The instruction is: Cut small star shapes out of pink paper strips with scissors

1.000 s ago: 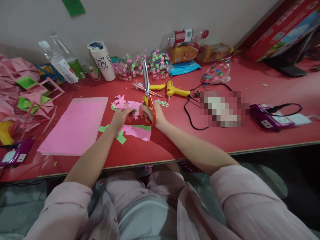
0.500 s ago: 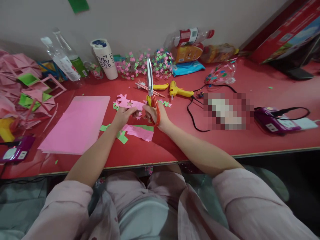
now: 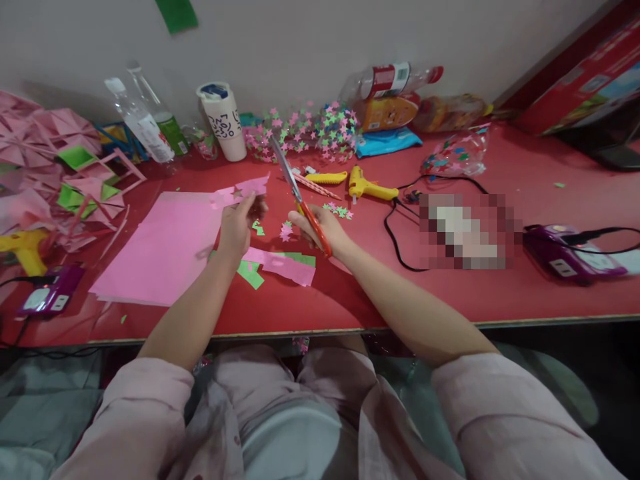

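Note:
My left hand [image 3: 241, 223] holds a pink paper strip [image 3: 245, 189] with a star-shaped hole, over the right edge of a stack of pink sheets [image 3: 163, 250]. In my right hand [image 3: 320, 227] are the scissors [image 3: 300, 197], their blades pointing up and to the left. Between my hands a few small pink stars [image 3: 286, 231] and a green scrap [image 3: 259, 228] lie on the red table. Pink scraps [image 3: 287, 267] and green scraps [image 3: 250, 275] are just below. Beyond my right hand are pink and green stars [image 3: 337, 211].
At the back stand bottles [image 3: 143, 127], a white cup [image 3: 225, 127] and star-filled clear containers [image 3: 337, 130]. A yellow glue gun [image 3: 370, 187] with a black cable and a yellow cutter [image 3: 327, 178] lie behind my right hand. Folded pink paper shapes [image 3: 45, 143] fill the left.
My left hand has moved left with the pink strip, away from the scissors. The scissors have tilted to the left in my right hand. Pink stars now show on the table between my hands.

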Motion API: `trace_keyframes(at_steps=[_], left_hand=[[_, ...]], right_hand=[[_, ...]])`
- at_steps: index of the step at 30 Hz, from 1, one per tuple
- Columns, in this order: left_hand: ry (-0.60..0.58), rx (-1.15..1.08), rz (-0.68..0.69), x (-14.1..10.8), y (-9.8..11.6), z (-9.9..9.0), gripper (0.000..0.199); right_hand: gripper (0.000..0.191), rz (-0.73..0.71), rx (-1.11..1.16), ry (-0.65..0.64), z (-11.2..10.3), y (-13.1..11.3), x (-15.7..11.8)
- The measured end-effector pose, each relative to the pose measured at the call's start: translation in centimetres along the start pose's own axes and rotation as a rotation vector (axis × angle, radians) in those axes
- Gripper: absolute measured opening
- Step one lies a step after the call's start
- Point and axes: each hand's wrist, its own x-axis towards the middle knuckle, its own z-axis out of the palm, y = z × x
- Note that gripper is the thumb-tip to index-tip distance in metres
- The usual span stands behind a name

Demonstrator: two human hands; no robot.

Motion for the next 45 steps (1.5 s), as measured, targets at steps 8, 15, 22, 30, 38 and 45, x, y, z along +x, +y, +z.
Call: trace_keyframes(at_steps=[8, 15, 22, 30, 38, 45], left_hand=[[0.245, -0.15, 0.143, 0.9, 0.2, -0.6, 0.03], [0.156, -0.259, 0.079, 0.4, 0.5, 0.0, 0.018], [0.187, -0.267, 0.075, 0.6, 0.3, -0.2, 0.017], [0.186, -0.234, 0.089, 0.5, 0.3, 0.2, 0.018], [0.195, -0.214, 0.085, 0.5, 0.6, 0.1, 0.021], [0.166, -0.246, 0.109, 0.5, 0.6, 0.0, 0.02]], right_hand=[[0.048, -0.019, -0.544, -0.227, 0.0, -0.6, -0.6], [0.053, -0.014, -0.472, -0.285, 0.4, -0.9, -1.0], [0.053, 0.013, -0.391, -0.316, 0.4, -1.1, -1.0], [0.046, 0.075, -0.264, -0.314, 0.8, -1.0, -1.4], [0.04, 0.128, -0.232, -0.285, 1.1, -1.3, -1.7], [0.042, 0.121, -0.223, -0.283, 1.2, -1.2, -1.8]])
